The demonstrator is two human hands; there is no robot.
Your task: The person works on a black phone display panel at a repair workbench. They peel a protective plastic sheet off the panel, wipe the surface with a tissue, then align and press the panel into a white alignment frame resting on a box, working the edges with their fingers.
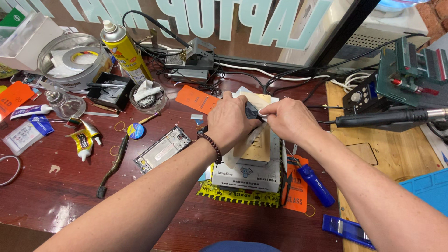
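Observation:
My left hand (229, 122), with a bead bracelet on its wrist, and my right hand (288, 120) meet over a small white heating plate unit (247, 175) in the middle of the bench. Together they grip a dark, flat phone-like part (252, 111) wrapped partly in a white wipe (254, 135). The part sits over the unit's tan top plate (257, 148). How much of the part lies under my fingers is hidden.
A bare phone frame (163, 148) lies left of the unit. Glue tubes (84, 140), a yellow spray can (122, 50), a tape tin (73, 60) and a black tray (109, 91) crowd the back left. A blue screwdriver (316, 185), hot-air handle (387, 117) and blue mat (429, 186) are at right.

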